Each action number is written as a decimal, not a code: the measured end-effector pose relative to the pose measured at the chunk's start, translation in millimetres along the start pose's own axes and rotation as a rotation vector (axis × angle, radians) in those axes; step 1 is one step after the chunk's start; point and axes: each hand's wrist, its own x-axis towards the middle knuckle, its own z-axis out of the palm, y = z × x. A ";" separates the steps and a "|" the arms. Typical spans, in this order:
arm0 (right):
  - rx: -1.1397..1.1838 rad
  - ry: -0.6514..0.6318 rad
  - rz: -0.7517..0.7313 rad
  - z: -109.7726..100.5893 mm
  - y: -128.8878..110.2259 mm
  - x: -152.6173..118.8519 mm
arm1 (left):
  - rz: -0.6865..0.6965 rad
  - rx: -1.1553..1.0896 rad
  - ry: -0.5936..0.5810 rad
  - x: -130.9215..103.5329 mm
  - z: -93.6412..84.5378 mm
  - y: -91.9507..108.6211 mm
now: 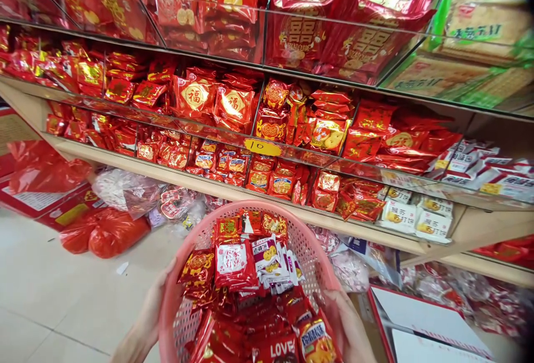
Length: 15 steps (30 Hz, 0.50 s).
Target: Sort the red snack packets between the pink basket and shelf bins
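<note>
A round pink plastic basket [250, 207] with perforated walls is held between both my hands, in front of a snack shelf. My left hand [152, 304] grips its left side, fingers partly hidden against the wall. On the opposite side, my right hand [344, 310] is closed on the rim. Inside lie many small wrapped snacks: a red-and-white packet [233, 263], white-and-purple packets [269, 260], gold-printed red packets [197, 267], a red packet marked LOVE [275, 349] and a blue-labelled packet [315, 341].
Ahead, tiered shelves [146, 168] hold red snack packets behind clear dividers, with a yellow tag [262, 147] on one edge. Red plastic bags [117, 232] lie on the tiled floor [62, 302] at left. An open box [429, 324] stands at lower right.
</note>
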 end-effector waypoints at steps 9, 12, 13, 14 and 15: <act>-0.010 0.009 -0.047 -13.0 -8.8 -13.5 | -0.048 0.007 -0.027 -5.9 20.6 -2.4; -0.051 0.067 -0.079 -35.1 -10.5 -15.0 | -0.090 0.009 -0.045 -8.2 29.8 -10.8; -0.071 0.100 -0.089 -41.3 -12.4 -17.3 | -0.099 0.017 -0.042 -8.6 34.4 -14.2; -0.087 0.125 -0.095 -46.6 -14.8 -20.7 | -0.108 0.030 -0.039 -8.7 39.6 -18.0; -0.088 0.143 -0.096 -51.2 -17.6 -25.1 | -0.117 0.045 -0.037 -8.2 45.3 -22.0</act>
